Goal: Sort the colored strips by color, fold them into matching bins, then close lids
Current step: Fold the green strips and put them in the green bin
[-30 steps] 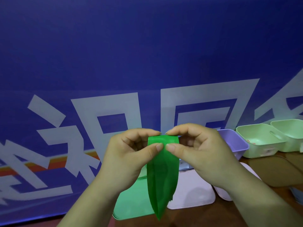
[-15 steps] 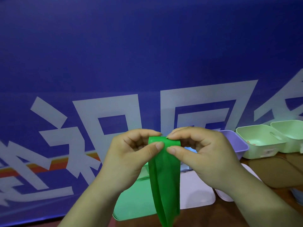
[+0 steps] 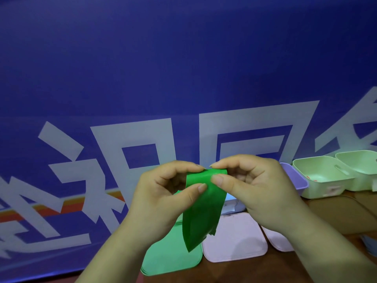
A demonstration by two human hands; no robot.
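Observation:
A green strip [image 3: 201, 213] hangs folded in front of me, held up in the air by its top fold. My left hand [image 3: 163, 197] pinches its upper left edge between thumb and fingers. My right hand [image 3: 251, 186] pinches the top right corner. Below lie a green lid [image 3: 171, 256] and two pale pink lids [image 3: 234, 237] [image 3: 279, 240] on the table. A purple bin [image 3: 295, 178] shows behind my right hand, and two pale green bins [image 3: 324, 174] [image 3: 361, 166] stand at the right.
A blue banner [image 3: 142, 78] with large white characters fills the background close behind the lids. Brown lids [image 3: 336, 213] lie on the wooden table [image 3: 244, 272] at the right. A white box [image 3: 232, 205] is partly hidden behind the strip.
The strip's hanging tail has swung and shortened as my hands worked the top fold. Both hands stay at nearly the same spot, pinching the strip.

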